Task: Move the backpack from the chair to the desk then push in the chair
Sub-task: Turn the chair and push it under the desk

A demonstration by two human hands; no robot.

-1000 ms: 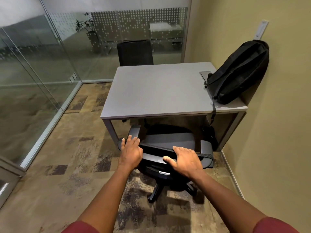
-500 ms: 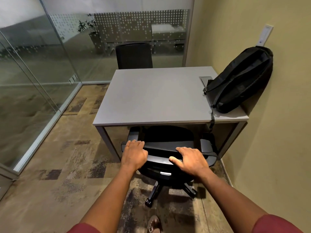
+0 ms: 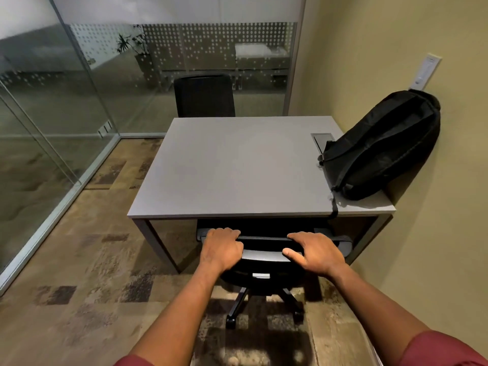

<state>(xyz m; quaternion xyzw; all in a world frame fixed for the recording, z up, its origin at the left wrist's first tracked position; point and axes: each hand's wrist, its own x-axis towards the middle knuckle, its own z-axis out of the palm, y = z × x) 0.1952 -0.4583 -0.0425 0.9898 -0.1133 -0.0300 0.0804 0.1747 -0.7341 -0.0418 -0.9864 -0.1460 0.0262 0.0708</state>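
1. the backpack (image 3: pixel 383 146) stands on the desk (image 3: pixel 237 165) at its far right side, tilted, its top leaning on the yellow wall (image 3: pixel 396 62) and its base near the desk's right front corner.
2. one strap (image 3: pixel 334 207) from the backpack hangs over the desk's front edge.
3. a small grey hatch (image 3: pixel 320 140) is set into the desk top just left of the backpack, partly covered by it.
4. the chair (image 3: pixel 264 256) sits at the desk's front edge, its seat and armrests mostly under the top, its backrest just outside that edge.
5. the left hand (image 3: pixel 220 248) is curled over the left end of the backrest's top rim, fingers closed around it.
6. the right hand (image 3: pixel 315 253) rests on the right part of the same rim, fingers spread fairly wide and draped over it, thumb pointing left along the back.
7. the chair's wheeled legs (image 3: pixel 237 307) stand on the patterned carpet (image 3: pixel 92 286) in front of the desk.
8. the desk's right edge is close against the wall; no room shows there.
9. open carpet lies left of the desk, up to the glass partition (image 3: pixel 39 128).
10. a second chair (image 3: pixel 204 95) stands at the desk's far edge, in front of more glass.
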